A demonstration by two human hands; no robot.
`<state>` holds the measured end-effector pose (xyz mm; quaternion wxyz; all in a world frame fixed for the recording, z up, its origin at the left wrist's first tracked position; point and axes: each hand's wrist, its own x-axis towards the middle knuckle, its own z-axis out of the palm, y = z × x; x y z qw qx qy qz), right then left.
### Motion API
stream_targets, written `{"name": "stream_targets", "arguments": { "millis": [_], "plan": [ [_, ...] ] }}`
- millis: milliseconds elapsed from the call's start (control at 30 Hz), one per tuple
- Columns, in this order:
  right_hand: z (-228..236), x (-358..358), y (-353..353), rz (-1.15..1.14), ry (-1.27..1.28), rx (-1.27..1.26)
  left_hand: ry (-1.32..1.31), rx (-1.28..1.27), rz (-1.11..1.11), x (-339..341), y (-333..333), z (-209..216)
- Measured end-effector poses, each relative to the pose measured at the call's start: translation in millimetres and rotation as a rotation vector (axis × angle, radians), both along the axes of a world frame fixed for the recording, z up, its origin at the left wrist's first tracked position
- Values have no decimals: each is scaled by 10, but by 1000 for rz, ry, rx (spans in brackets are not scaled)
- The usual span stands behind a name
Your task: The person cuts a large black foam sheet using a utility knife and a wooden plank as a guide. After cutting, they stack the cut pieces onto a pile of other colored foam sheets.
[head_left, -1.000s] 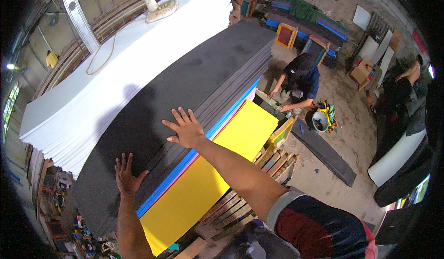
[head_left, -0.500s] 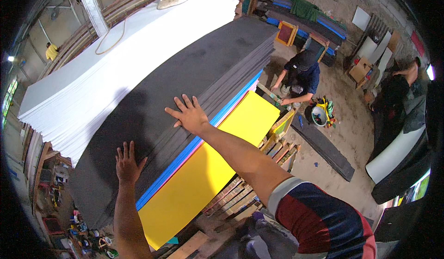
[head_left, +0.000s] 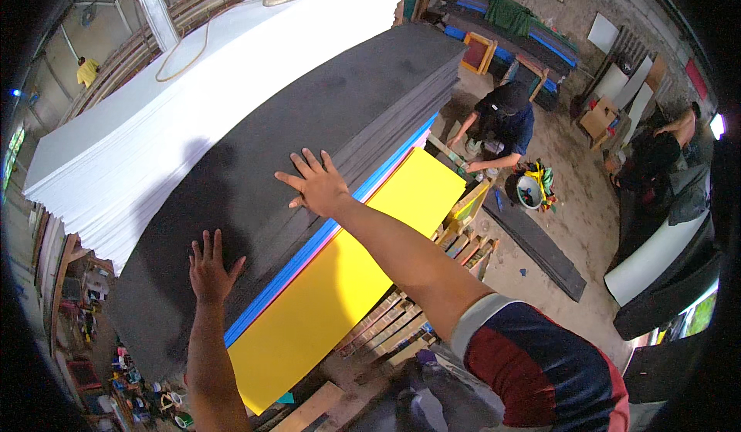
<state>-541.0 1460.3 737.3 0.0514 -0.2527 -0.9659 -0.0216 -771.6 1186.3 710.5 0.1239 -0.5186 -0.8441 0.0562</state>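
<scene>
Spread wide, with fingers apart and nothing pinched: left hand point(head_left: 211, 271) and right hand point(head_left: 320, 185), apparently palms down on the top of the black sheet stack point(head_left: 340, 116). Directly under these 2 hands, and extending well beyond them, the same stack, with long axis going obliquely from lower left to upper right. Nearer to the lower-left end, the left hand; farther along toward the upper-right end, the right hand. On the near side, blue sheets point(head_left: 270, 291), then a yellow sheet point(head_left: 417, 193), partly below the right forearm. On the far side, just beside, a white sheet stack point(head_left: 255, 69).
</scene>
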Motion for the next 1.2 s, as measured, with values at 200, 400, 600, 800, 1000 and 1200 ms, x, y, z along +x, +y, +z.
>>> {"name": "stream_targets", "arguments": {
  "millis": [200, 400, 600, 800, 1000, 1200],
  "plan": [
    [-59, 187, -497, -123, 122, -156, -44, -56, 99, 187, 97, 178],
    [-439, 1446, -1417, -197, 271, -255, -17, 13, 219, 973, 128, 162],
    [-893, 2983, -2148, -392, 239, -359, -545, 148, -391, 2974, -210, -1213],
    [-1533, 4821, -2847, -689, 133, -480, -1033, -8, -815, 5465, -509, -1728],
    [-2054, 6416, -3705, -939, 42, -571, -1074, -406, -783, 6979, -985, -2171],
    [-3093, 7716, -4590, -1128, 95, -671, -927, -759, -883, 8225, -1389, -2678]
  ]
}}
